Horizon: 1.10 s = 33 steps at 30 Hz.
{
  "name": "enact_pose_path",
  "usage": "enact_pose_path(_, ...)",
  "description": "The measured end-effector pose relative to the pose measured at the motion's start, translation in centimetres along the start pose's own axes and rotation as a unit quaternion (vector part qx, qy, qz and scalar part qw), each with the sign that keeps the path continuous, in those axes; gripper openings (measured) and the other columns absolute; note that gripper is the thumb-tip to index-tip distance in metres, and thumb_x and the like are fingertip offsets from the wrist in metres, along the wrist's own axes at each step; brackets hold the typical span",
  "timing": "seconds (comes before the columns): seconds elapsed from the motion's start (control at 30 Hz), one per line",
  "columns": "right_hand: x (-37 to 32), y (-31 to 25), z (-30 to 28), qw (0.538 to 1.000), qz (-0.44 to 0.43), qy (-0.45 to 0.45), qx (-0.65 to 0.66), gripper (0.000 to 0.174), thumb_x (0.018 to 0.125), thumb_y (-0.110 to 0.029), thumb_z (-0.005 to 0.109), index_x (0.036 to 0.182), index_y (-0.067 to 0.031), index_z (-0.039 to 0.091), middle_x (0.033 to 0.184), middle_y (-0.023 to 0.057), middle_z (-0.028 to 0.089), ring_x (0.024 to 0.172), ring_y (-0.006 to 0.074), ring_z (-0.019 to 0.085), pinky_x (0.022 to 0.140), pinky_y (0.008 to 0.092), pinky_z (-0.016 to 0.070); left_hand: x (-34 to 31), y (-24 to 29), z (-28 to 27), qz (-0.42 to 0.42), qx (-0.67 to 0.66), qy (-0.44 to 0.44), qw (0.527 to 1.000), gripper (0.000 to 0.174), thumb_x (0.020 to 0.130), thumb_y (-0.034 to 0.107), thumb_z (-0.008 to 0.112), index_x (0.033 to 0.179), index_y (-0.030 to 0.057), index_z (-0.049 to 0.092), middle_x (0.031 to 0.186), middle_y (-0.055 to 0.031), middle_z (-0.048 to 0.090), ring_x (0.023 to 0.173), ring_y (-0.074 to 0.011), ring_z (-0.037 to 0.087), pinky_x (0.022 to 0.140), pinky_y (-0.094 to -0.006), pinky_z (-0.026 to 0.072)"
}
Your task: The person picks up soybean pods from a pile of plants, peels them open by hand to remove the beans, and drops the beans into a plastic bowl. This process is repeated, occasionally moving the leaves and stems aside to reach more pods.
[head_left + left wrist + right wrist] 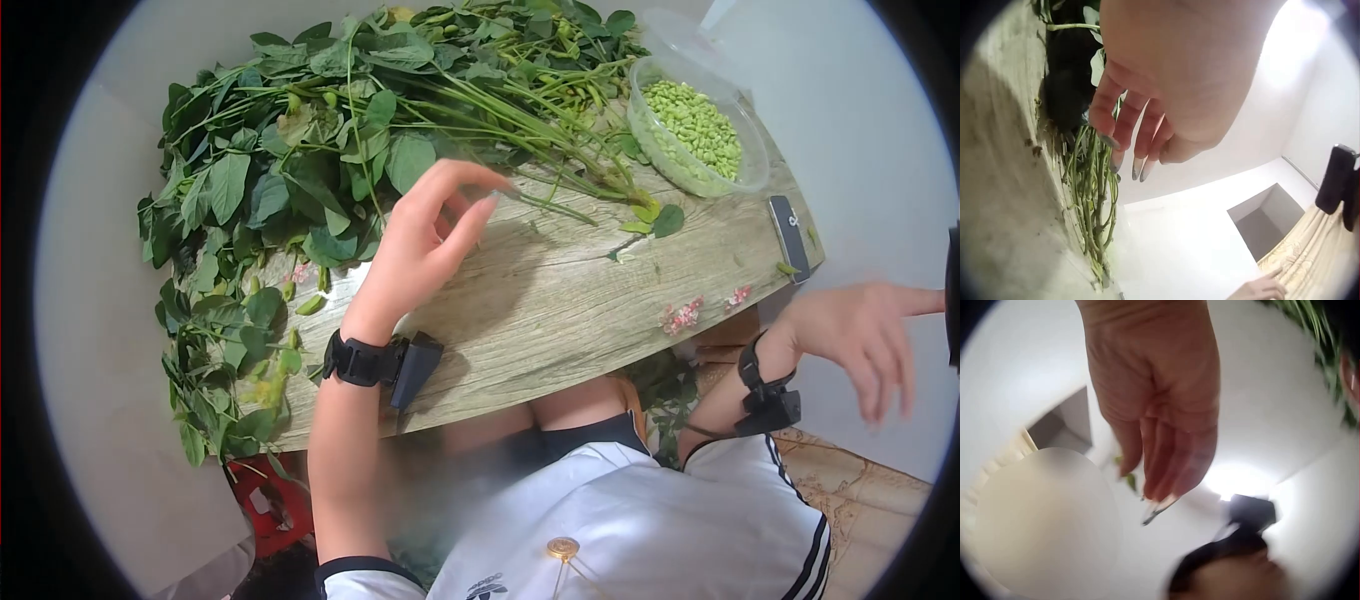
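Note:
My left hand (430,235) hovers over the wooden tabletop (540,300), its fingers loosely bent and nothing between them. In the left wrist view its fingers hang beside a bundle of green stems (1094,200). Leafy bean plants (300,150) with pods lie heaped just beyond it. Off the table's right edge is my right hand (850,340), fingers pointing down and slightly blurred. In the right wrist view a small green piece (1130,482) shows beside the thumb, with a gap between thumb and fingers. A clear plastic tub (660,165) holds shelled green beans (695,125).
A dark flat rectangular object (788,238) lies at the table's right edge. Loose pods (312,304) and leaves (240,330) are scattered at the left. Below the left edge stands a red plastic stool (268,505). White walls surround the table.

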State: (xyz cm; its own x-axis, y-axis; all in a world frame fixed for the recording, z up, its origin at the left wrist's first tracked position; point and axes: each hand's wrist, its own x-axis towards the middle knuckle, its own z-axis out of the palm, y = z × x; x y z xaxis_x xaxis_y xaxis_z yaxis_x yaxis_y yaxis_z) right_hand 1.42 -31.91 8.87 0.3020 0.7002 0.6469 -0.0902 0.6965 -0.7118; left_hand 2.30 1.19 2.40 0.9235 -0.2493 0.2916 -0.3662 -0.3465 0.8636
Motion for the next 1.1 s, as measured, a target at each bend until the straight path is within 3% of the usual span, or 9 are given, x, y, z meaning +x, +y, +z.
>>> enact_pose_path(0.07,0.1,-0.6,-0.1,0.911,-0.191,-0.210,0.300,0.046,0.104,-0.026,0.043,0.145,-0.0075,0.037,0.089,0.0250,0.069,0.072,0.0337,0.068,0.065,0.0431,0.0574,0.0,-0.6,0.3,0.011,0.010,-0.012,1.000,0.018,0.095,0.011,0.055,0.111,0.0033,0.063,0.104,-0.0019,0.059,0.079,-0.0074,0.056,0.064,-0.0218,0.0490)
enact_pose_path(0.13,-0.4,1.6,-1.2,0.963,-0.216,-0.079,0.140,0.042,0.103,-0.023,0.046,0.142,-0.0061,0.044,0.087,0.0213,0.069,0.069,0.0283,0.068,0.061,0.0380,0.0558,0.0,-0.9,0.5,0.021,0.055,-0.020,0.998,0.019,0.095,0.010,0.056,0.111,0.0037,0.062,0.103,-0.0023,0.059,0.078,-0.0081,0.056,0.064,-0.0227,0.0484)
enact_pose_path(0.2,-0.1,0.7,-2.6,0.993,0.021,0.114,0.007,0.035,0.100,-0.021,0.053,0.131,-0.0051,0.057,0.091,0.0170,0.070,0.070,0.0204,0.067,0.066,0.0302,0.0534,-0.1,-0.8,0.7,0.012,0.049,-0.015,0.999,0.019,0.093,0.010,0.058,0.110,0.0041,0.062,0.101,-0.0044,0.059,0.075,-0.0115,0.055,0.063,-0.0255,0.0470)
enact_pose_path(0.27,5.4,0.1,-1.6,0.818,0.214,0.289,-0.450,0.028,0.096,-0.020,0.059,0.118,-0.0044,0.067,0.095,0.0115,0.071,0.074,0.0148,0.065,0.071,0.0261,0.0511,-0.2,-0.5,0.9,0.006,0.042,-0.008,0.999,0.020,0.091,0.011,0.059,0.109,0.0044,0.062,0.100,-0.0066,0.060,0.071,-0.0149,0.054,0.063,-0.0283,0.0455)
enact_pose_path(0.4,9.8,1.2,-8.3,0.673,0.243,0.215,-0.664,0.028,0.093,-0.024,0.061,0.114,-0.0056,0.069,0.102,0.0042,0.070,0.091,0.0112,0.063,0.075,0.0260,0.0501,-0.3,-0.4,0.7,0.032,0.064,-0.022,0.997,0.021,0.090,0.013,0.061,0.110,0.0045,0.061,0.099,-0.0082,0.059,0.068,-0.0163,0.056,0.065,-0.0302,0.0464)
enact_pose_path(0.67,13.5,8.0,-18.7,0.556,0.283,0.164,-0.764,0.018,0.079,-0.014,0.073,0.094,-0.0052,0.073,0.095,0.0137,0.072,0.088,0.0263,0.070,0.079,0.0383,0.0550,-0.4,-0.9,0.7,0.035,0.070,-0.028,0.997,0.022,0.090,0.015,0.060,0.109,0.0045,0.061,0.100,-0.0099,0.059,0.069,-0.0198,0.058,0.067,-0.0330,0.0476)
enact_pose_path(0.73,13.6,8.9,-19.0,0.305,0.441,0.214,-0.816,0.028,0.073,-0.016,0.079,0.098,-0.0055,0.072,0.100,0.0143,0.072,0.094,0.0300,0.069,0.080,0.0404,0.0553,-0.4,-1.1,0.7,0.048,0.073,-0.028,0.996,0.022,0.090,0.015,0.060,0.109,0.0043,0.061,0.100,-0.0105,0.059,0.070,-0.0207,0.058,0.067,-0.0334,0.0478)
enact_pose_path(0.77,13.9,8.6,-18.9,0.266,0.486,0.242,-0.797,0.039,0.067,-0.017,0.083,0.102,-0.0051,0.071,0.107,0.0143,0.071,0.101,0.0321,0.068,0.081,0.0426,0.0555,-0.3,-1.2,0.7,0.047,0.075,-0.030,0.996,0.022,0.090,0.015,0.060,0.109,0.0043,0.061,0.100,-0.0105,0.059,0.070,-0.0207,0.058,0.067,-0.0334,0.0478)
enact_pose_path(1.1,11.5,10.0,-21.6,0.196,0.472,0.181,-0.841,0.022,0.081,-0.016,0.067,0.100,-0.0082,0.073,0.104,0.0116,0.071,0.100,0.0305,0.068,0.081,0.0438,0.0485,0.2,-0.7,1.4,0.040,0.068,-0.029,0.996,0.021,0.088,0.010,0.060,0.109,0.0054,0.063,0.099,-0.0081,0.061,0.072,-0.0170,0.057,0.066,-0.0321,0.0479)
